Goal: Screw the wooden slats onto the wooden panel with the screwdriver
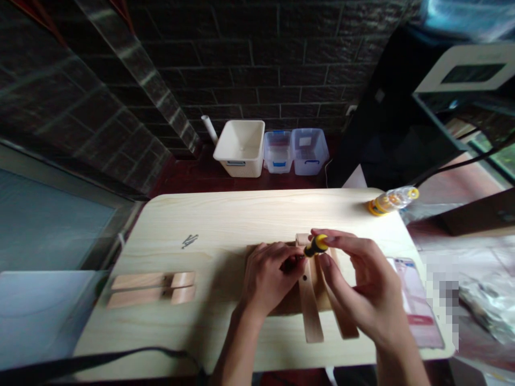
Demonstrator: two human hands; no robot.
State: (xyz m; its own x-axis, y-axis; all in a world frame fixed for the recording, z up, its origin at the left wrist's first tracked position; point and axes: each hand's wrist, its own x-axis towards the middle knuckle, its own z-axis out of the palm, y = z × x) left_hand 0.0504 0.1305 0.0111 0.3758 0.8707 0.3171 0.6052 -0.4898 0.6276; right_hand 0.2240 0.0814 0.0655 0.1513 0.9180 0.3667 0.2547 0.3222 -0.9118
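My right hand is closed around the yellow and black handle of a screwdriver, which tilts over a wooden slat. My left hand is closed in a pinch by the screwdriver's lower end; whatever its fingertips hold is hidden. The slat has a dark hole and lies partly on a brown block or box, largely covered by my left hand. A second wooden slat lies beside it, under my right hand. A small rounded wooden piece shows at the slats' far end.
At the left lie two wooden slats with rounded end pieces. Several screws lie behind them. A clear bottle with yellow parts stands at the back right corner. A printed sheet or pouch lies at the right edge. Bins stand beyond the table.
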